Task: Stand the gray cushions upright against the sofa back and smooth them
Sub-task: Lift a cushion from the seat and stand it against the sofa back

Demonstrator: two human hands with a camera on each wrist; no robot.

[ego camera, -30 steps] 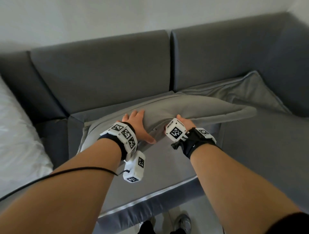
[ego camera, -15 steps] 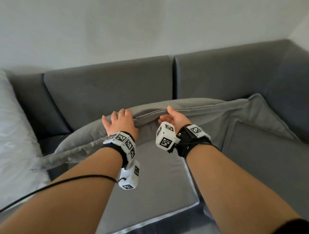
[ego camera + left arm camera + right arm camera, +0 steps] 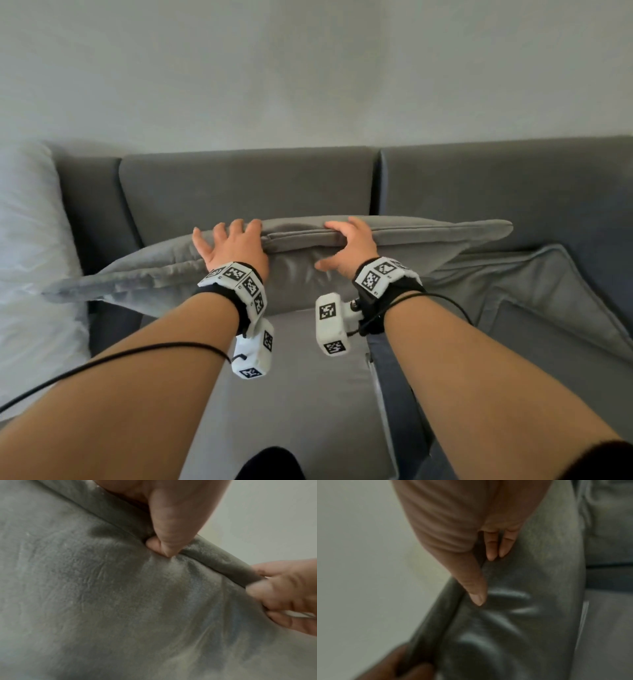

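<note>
Cushion [image 3: 404, 240] is raised on edge before the sofa back [image 3: 246, 185], both hands clamped on its top seam: left hand [image 3: 236, 248], right hand [image 3: 349, 246]. Second cushion [image 3: 534, 294] right of the grip lies flat; smoothing remains.

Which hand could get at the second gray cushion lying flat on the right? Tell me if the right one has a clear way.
Probably the right hand, but not yet: it grips the lifted cushion. The flat cushion lies uncovered just beside it.
</note>
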